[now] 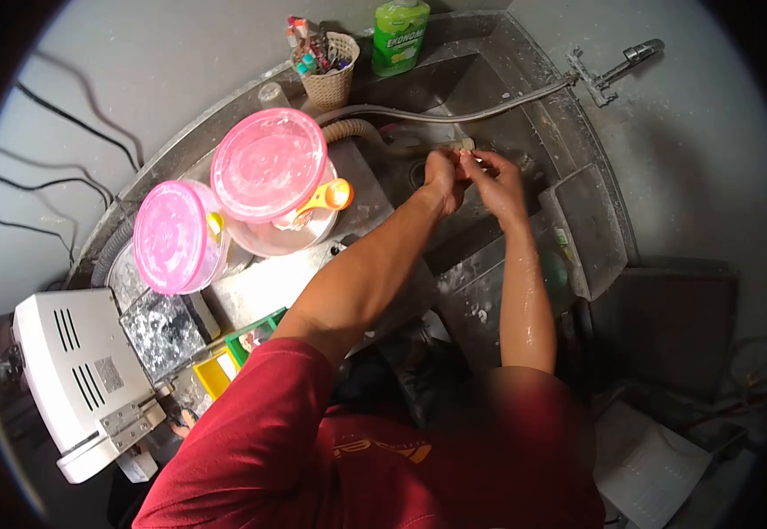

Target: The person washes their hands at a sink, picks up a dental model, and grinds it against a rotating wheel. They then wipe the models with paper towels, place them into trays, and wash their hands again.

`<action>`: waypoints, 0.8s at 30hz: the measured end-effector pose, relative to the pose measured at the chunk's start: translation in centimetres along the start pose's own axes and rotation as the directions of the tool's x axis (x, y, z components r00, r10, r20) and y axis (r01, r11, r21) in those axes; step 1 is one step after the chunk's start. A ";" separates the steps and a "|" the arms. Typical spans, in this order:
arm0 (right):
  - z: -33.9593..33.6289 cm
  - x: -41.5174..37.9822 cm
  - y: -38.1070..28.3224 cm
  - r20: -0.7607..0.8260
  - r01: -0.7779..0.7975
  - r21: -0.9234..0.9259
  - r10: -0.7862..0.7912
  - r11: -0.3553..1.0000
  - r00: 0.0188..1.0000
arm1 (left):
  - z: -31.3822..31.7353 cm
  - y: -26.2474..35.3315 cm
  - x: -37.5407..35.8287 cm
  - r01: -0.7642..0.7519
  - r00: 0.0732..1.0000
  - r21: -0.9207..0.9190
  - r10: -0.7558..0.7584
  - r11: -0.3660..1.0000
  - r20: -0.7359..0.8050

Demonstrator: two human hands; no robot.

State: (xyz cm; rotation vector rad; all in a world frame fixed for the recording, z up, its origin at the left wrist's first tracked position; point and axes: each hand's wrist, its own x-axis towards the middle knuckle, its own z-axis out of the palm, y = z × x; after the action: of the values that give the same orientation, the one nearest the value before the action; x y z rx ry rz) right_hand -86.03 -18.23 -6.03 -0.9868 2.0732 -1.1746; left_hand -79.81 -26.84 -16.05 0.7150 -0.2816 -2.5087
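Observation:
My left hand (441, 182) and my right hand (499, 187) meet over the metal sink (454, 84). The left fingers are curled closed. My right thumb and fingers pinch together against the left hand. Something small and pale shows between the fingertips, too small to name. Just beyond them is the tan end of a pipe or hose (467, 143). Water glistens on my right forearm. A braided hose (454, 116) runs behind the hands to a wall tap (597, 81).
Two tubs with pink lids (269, 163) (170, 236) and an orange scoop (329, 195) stand left. At the back are a woven cup (330, 86) of brushes and a green soap bottle (399, 37). A white machine (83, 370) sits lower left; a clear bin (591, 229) sits right.

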 end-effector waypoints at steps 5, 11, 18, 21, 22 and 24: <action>2.4 -2.0 1.0 -0.106 0.033 0.124 -0.020 0.992 0.994 | 3.0 0.8 -5.1 -0.087 0.967 0.554 0.204 0.828 -0.152; 0.1 0.6 3.8 -0.019 -0.110 0.609 0.153 0.786 0.988 | 5.7 0.1 -7.7 -0.266 0.869 0.709 0.481 0.653 -0.117; 1.0 -1.3 0.9 0.125 -0.308 0.751 0.331 0.585 0.935 | 6.1 1.8 -10.6 -0.240 0.932 0.902 0.347 0.360 0.109; 2.1 -1.4 1.4 0.167 -0.332 0.737 0.317 0.589 0.934 | 6.6 -3.9 -7.2 -0.097 0.821 0.956 0.565 0.275 -0.079; 2.1 -1.3 1.7 0.170 -0.330 0.728 0.309 0.600 0.936 | 6.8 -2.9 -8.6 -0.107 0.880 0.944 0.472 0.313 -0.057; 1.7 -0.7 2.0 0.167 -0.319 0.707 0.289 0.631 0.943 | 7.5 0.7 -13.1 -0.114 0.962 0.916 0.274 0.385 0.005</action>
State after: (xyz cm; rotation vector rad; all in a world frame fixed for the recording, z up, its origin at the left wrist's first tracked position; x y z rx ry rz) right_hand -84.94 -17.75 -8.50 -0.2448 1.4151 -1.5748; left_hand -73.97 -20.08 -3.87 1.1638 -1.6882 -1.8609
